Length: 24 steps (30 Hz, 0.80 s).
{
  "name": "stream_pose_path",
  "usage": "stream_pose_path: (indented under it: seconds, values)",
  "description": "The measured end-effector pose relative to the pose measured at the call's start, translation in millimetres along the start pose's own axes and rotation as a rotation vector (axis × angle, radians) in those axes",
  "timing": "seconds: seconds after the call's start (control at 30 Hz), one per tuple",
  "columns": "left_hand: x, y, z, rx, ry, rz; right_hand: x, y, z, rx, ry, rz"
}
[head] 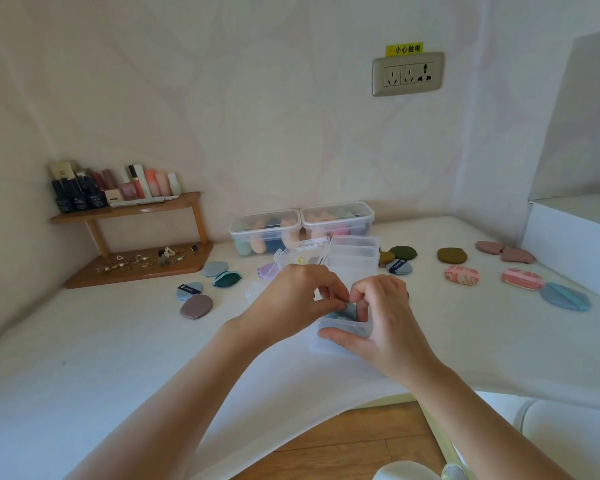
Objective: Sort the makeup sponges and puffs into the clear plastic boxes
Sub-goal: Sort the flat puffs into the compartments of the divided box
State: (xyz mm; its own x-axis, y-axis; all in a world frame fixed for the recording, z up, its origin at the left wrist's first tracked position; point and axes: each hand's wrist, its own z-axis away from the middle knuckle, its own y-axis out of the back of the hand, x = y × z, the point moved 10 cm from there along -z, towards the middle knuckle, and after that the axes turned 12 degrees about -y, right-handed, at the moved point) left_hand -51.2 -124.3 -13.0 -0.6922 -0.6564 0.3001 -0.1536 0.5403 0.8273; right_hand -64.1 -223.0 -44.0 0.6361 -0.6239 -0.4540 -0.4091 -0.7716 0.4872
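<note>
Hands over small clear box (pixel 340 336) on white tabletop (pixel 118 341): right hand (pixel 378 327) gripping box's near wall, left hand (pixel 291 303) pinching grey-blue puff (pixel 343 311) into it. Beyond, open empty box (pixel 352 259). Loose puffs scattered left (pixel 196 305) and right (pixel 565 295). Farthest back, against wall, two lidded boxes (pixel 265 233) (pixel 337 220) holding sponges.

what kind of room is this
Probably a home dressing or vanity corner. A small wooden shelf holds makeup bottles, with jewelry on its lower tier, and puffs lie loose on a white table beneath a wall socket.
</note>
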Motion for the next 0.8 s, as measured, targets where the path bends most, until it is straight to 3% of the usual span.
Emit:
stream_pose_path:
  seconds: [0.23, 0.8]
  values:
    - [1.6, -6.9, -0.5, -0.034, 0.007, 0.027, -2.7, 11.9, 0.5, 0.110, 0.041, -0.004]
    - [-5.3, -13.3, 0.2, -0.156, 0.037, 0.114, -4.1, -2.8, -1.6, 0.089, 0.091, 0.307]
